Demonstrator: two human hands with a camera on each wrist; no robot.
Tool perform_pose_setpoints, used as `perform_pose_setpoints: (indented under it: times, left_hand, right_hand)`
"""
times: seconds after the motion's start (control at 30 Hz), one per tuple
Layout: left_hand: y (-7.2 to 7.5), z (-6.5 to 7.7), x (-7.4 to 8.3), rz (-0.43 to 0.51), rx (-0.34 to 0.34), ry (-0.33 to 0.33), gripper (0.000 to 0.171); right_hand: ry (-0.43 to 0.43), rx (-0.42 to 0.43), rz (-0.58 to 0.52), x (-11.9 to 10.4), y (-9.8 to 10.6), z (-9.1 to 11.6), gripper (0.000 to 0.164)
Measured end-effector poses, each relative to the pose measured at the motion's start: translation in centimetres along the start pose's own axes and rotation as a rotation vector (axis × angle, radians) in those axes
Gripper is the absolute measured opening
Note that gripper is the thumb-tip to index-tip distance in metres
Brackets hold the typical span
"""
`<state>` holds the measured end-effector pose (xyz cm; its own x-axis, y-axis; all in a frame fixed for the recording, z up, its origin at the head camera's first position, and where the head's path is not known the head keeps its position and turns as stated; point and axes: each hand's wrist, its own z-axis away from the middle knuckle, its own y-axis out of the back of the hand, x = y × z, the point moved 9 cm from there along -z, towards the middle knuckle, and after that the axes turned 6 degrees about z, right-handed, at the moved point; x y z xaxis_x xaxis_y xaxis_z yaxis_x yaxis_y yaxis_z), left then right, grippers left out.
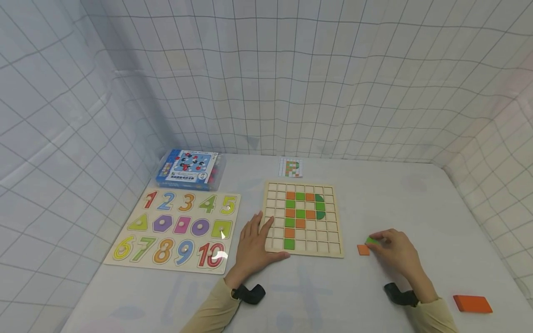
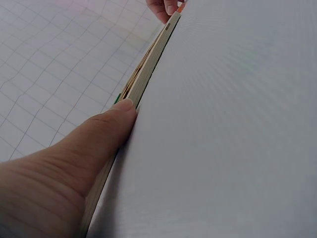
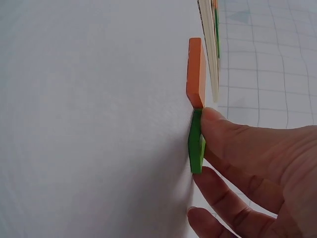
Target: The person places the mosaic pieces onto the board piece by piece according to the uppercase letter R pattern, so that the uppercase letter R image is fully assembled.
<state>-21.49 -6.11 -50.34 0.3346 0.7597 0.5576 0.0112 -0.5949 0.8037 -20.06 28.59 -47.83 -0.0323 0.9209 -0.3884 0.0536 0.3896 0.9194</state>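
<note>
A wooden grid board [image 1: 308, 243] lies in the middle of the table, with orange and green square tiles and two dark green rounded tiles set in its cells. My left hand [image 1: 254, 245] rests at its lower left corner, fingers spread on the left edge and thumb [image 2: 119, 111] against the near edge. To the board's right, my right hand [image 1: 395, 252] pinches a green tile [image 3: 196, 144] between thumb and fingers. An orange square tile [image 1: 363, 250] lies on the table just beside it; in the right wrist view the two tiles touch end to end.
A small pattern card [image 1: 290, 167] lies behind the board. On the left are a number and shape puzzle board [image 1: 175, 231] and, behind it, a blue boxed molecule set [image 1: 189, 169]. An orange block [image 1: 472, 304] lies at the near right. Gridded white sheets enclose the table.
</note>
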Motion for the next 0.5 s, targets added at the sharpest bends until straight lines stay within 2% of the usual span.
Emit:
perform_pose_setpoints:
  times: [0.23,0.37,0.5]
  left_hand:
    - [0.08,-0.01,0.03,0.003,-0.006,0.012,0.104]
    - [0.14,-0.03,0.16,0.005,-0.008,0.012,0.104]
    - [0.12,-0.02,0.12,0.004,-0.008,0.015,0.104]
  right_hand:
    - [0.007,-0.023,-0.034,0.03,-0.19,-0.32,0.023]
    - [-0.023,-0.04,-0.047,0.13,-0.26,-0.1,0.026]
    - [-0.021,0.0,-0.063,0.17,0.02,0.14,0.025]
